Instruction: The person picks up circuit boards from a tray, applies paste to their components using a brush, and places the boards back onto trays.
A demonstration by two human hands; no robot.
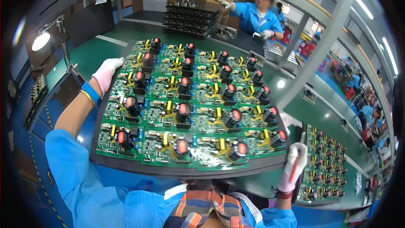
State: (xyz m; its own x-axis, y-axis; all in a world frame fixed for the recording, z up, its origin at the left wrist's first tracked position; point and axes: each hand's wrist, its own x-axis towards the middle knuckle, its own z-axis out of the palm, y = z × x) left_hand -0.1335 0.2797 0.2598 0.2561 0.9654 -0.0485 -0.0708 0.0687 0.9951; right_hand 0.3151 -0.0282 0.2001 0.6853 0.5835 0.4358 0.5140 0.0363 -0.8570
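A wide black tray [126, 163] spans the middle, tilted a little. It carries rows of green circuit boards [204, 116], each with a black capacitor topped by a red disc and a yellow part. My left hand [109, 72], in a white and pink glove, grips the tray's left edge, its thumb side hidden. At the near right corner my right hand [293, 164], also gloved, has its fingers curled at the tray edge. A thin red stick [293, 172] shows against that hand; whether it is held there I cannot make out.
A second tray of boards [322, 164] lies on the green bench at right. Stacked black trays [190, 19] stand at the back, near a co-worker [257, 17] in blue. A lit lamp [41, 41] stands at left. A grey frame post [316, 46] slants across the right side.
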